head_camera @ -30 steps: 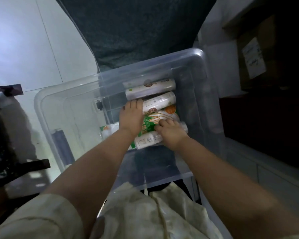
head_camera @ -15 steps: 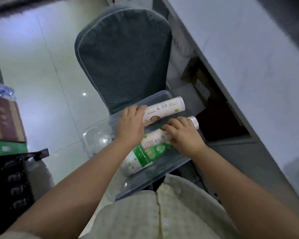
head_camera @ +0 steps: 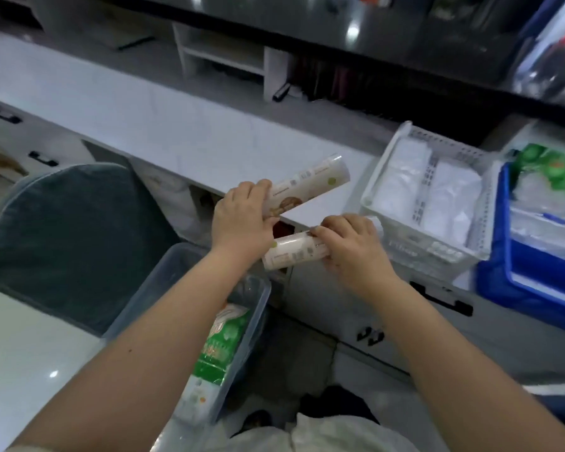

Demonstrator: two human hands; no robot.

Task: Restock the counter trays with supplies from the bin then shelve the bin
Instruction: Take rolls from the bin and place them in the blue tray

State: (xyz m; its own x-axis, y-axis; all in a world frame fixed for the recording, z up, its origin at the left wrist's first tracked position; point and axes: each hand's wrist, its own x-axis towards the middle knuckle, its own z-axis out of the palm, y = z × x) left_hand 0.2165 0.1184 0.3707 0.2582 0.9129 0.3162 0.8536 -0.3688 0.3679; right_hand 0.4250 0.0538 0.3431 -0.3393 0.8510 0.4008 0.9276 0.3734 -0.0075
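Rolls of supplies, one clamped in each of the hands, lifted from the bin toward the white tray.

Left hand [head_camera: 242, 220] grips the upper roll [head_camera: 307, 190]; right hand [head_camera: 351, 247] grips the lower roll [head_camera: 292, 254], just beside the white tray [head_camera: 369, 199]. Next, likely, setting them in. Tabletop [head_camera: 177, 125] beyond lies open; clear bin [head_camera: 144, 298] sits below.

Tabletop [head_camera: 183, 125] runs across the view, far side to the left. Slotted tray [head_camera: 385, 177] sits on its right part, holding two flat packs side by side. Crate [head_camera: 503, 275] stands just right of the tray, touching it. Bin [head_camera: 150, 288] lies below the tabletop edge, left of centre, a wrapped pack [head_camera: 224, 347] inside. Chair [head_camera: 72, 236] stands left of the bin, against it. Two rolls [head_camera: 307, 187] are above the tabletop edge, between bin and tray.
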